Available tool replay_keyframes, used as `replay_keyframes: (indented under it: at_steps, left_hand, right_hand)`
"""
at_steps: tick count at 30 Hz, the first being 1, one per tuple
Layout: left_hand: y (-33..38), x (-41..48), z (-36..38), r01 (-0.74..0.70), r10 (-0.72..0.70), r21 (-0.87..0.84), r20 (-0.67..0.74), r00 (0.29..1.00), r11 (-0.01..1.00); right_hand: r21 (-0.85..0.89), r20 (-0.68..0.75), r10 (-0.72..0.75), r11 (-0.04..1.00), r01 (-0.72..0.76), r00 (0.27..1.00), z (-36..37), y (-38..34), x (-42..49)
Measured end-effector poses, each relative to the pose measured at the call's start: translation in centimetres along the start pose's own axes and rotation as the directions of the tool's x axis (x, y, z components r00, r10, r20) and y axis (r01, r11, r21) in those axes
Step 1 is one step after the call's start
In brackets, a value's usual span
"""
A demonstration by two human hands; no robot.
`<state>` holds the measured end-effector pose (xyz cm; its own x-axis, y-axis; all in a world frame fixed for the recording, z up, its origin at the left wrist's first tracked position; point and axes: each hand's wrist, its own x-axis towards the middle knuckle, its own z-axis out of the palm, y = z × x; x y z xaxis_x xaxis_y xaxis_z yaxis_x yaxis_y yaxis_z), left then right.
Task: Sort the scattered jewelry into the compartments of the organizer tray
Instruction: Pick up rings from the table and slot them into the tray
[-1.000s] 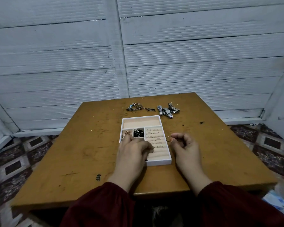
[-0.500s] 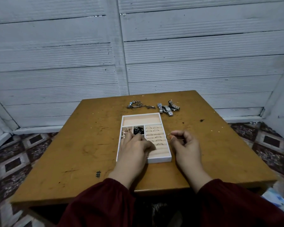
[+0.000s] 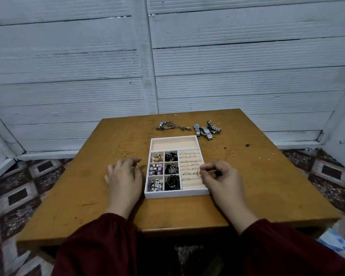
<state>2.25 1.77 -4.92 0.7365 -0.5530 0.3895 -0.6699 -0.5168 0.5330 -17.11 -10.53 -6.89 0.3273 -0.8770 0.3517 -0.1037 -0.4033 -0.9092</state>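
- Where the near edge of the counter (image 3: 267,186) runs across the view, two dark red sleeves (image 3: 100,246) reach over it
- The left hand (image 3: 125,176) lies palm down on the counter just beside the left wall of the organizer tray (image 3: 175,195), fingers loose and slightly spread, holding nothing
- The right hand (image 3: 220,177) is at the tray's right wall, thumb and forefinger closed on a thin ring (image 3: 199,173) that sits over the ring rows (image 3: 189,162)
- The white-rimmed tray sits about midway between the counter's near and far edges
- Its left side has six small compartments (image 3: 164,170): pale beaded pieces in the left column, dark pieces in the right
- The ring rows on its right side hold several thin rings slotted in
- A long compartment (image 3: 174,144) with peach lining spans the tray's far end
- Near the far edge, a heap of bangles (image 3: 167,125) lies left of a cluster of metal watches (image 3: 206,129), with a small loose hoop (image 3: 155,134) just on the near side of the bangles
- A white panelled wall (image 3: 227,66) stands behind the counter, and patterned floor tiles (image 3: 18,196) show at both sides
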Motion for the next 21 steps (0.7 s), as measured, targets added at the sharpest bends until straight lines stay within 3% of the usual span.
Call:
replay_keyframes:
  at_steps: [5, 21]
  left_hand:
    - [-0.8, 0.0, 0.1, 0.080, -0.083, 0.051, 0.048, 0.995, 0.995]
    - [-1.2, 0.1, 0.3, 0.106, -0.111, 0.055, 0.081, 0.991, 0.993]
  right_hand:
    - [-0.110, 0.024, -0.027, 0.994, 0.029, 0.999, 0.1, -0.4, -0.1]
    - [-0.279, 0.066, -0.029, 0.959, 0.046, 0.997, 0.2, -1.7, -0.6]
